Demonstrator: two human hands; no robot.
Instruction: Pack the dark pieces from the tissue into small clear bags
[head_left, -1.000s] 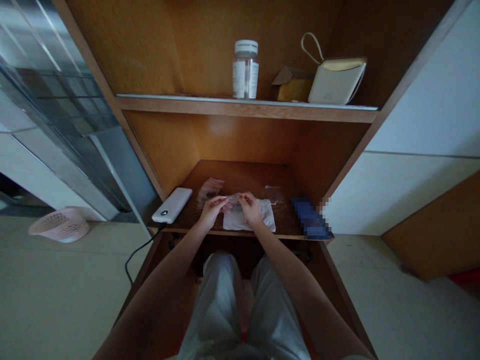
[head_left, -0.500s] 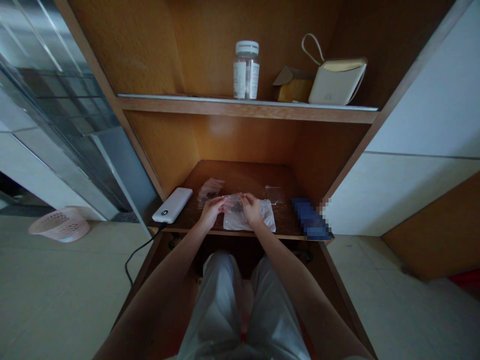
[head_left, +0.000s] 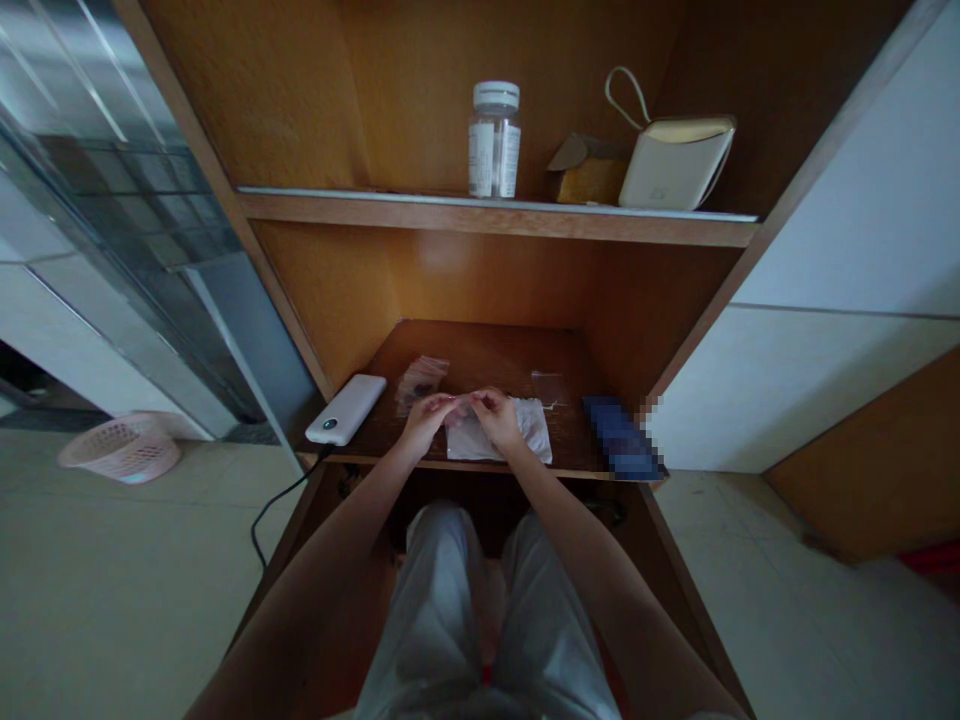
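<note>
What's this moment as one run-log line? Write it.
left hand: pinches small clear plastic bag | right hand: pinches same bag | below: crumpled translucent plastic bag | left: white oblong device, black cable

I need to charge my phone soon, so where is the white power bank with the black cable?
In the head view, the white power bank lies at the lower shelf's left front edge, left of the left hand.

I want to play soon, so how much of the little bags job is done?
The overlapping little bags look done, with something dark showing. The left hand and right hand pinch clear plastic. The flat little bag may be left; it looks empty. I can't tell how many more.
</note>
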